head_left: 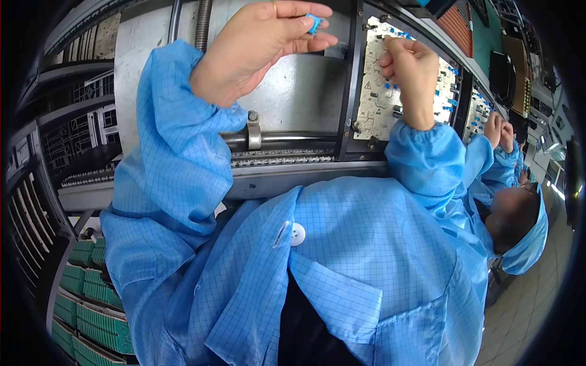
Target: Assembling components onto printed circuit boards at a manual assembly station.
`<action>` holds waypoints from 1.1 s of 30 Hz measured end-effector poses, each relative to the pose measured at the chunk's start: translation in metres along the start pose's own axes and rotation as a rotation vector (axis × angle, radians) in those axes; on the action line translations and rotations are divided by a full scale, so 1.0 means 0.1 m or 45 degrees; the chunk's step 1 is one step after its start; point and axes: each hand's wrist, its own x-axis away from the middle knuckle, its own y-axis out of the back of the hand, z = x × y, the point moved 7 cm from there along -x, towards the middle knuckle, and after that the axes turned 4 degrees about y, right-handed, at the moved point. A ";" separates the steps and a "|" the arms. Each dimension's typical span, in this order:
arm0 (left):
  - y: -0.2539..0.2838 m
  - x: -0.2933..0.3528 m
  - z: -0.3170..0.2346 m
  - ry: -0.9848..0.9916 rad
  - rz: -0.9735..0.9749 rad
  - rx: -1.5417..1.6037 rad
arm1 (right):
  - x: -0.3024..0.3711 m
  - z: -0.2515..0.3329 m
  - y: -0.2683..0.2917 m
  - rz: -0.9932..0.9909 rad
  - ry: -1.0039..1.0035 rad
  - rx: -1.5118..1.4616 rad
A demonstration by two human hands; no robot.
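Note:
Over the bare metal bed of the line, my left hand [256,46] is raised with its palm turned inward. A small blue electronic component [314,24] is held between its thumb and fingers. My right hand [414,67] hovers at the near part of a cream circuit board [373,91], its fingers curled into a pinch. Whatever the pinch holds, if anything, is hidden. Blue and black components stand up from the board around that hand, and a dark frame [349,91] borders it.
A rail with a clamp [254,131] and a chain [287,160] run along the near edge. Green slotted racks [101,287] stand at lower left. To my right, a co-worker's hands [500,131] are over another populated board [479,113].

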 end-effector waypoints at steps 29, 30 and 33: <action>0.27 0.03 0.07 0.188 -0.225 0.033 | -0.54 0.28 0.76 0.795 0.128 0.366; 0.25 0.02 0.05 0.171 -0.263 0.020 | -0.96 0.15 1.05 0.512 0.185 0.355; 0.26 -0.02 0.02 0.125 -0.297 -0.039 | -1.58 0.04 1.76 -0.581 0.702 0.776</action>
